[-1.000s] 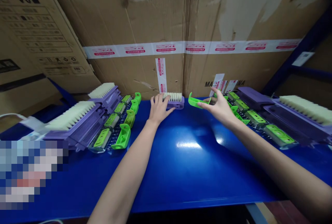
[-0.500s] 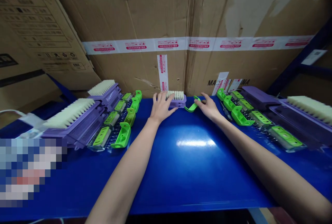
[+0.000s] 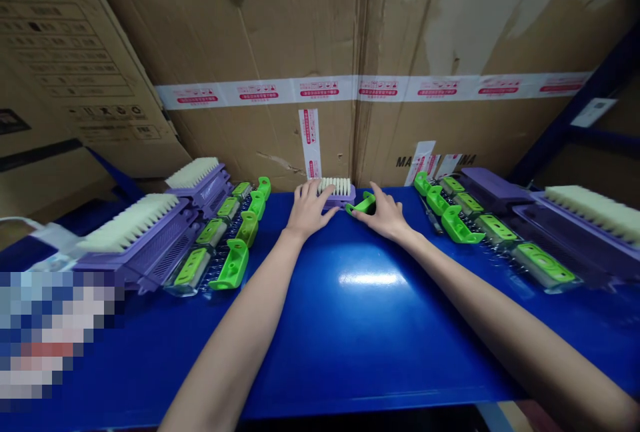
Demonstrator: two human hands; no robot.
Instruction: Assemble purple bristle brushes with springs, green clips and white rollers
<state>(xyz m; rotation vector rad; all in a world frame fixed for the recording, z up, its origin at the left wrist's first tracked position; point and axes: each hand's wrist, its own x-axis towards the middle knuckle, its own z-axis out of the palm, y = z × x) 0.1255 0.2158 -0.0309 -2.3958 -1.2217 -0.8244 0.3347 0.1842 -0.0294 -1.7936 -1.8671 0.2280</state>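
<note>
Against the back of the blue table, my left hand is around the left end of a purple brush with cream bristles facing up. Its fingers lie over the bristles and the thumb is in front. Just right of the brush, my right hand has a green plastic bracket between thumb and fingers. The bracket's left end is close to the brush's right end; whether they touch I cannot tell.
More green brackets and clear-cased green-topped parts stand in rows at left and right. Purple brushes flank them on the blue table. Large cardboard boxes wall off the back, and a blue post rises at right.
My right hand has moved left and closed on the green bracket, which has turned and come nearer to the purple brush. My left hand stays on the brush.
</note>
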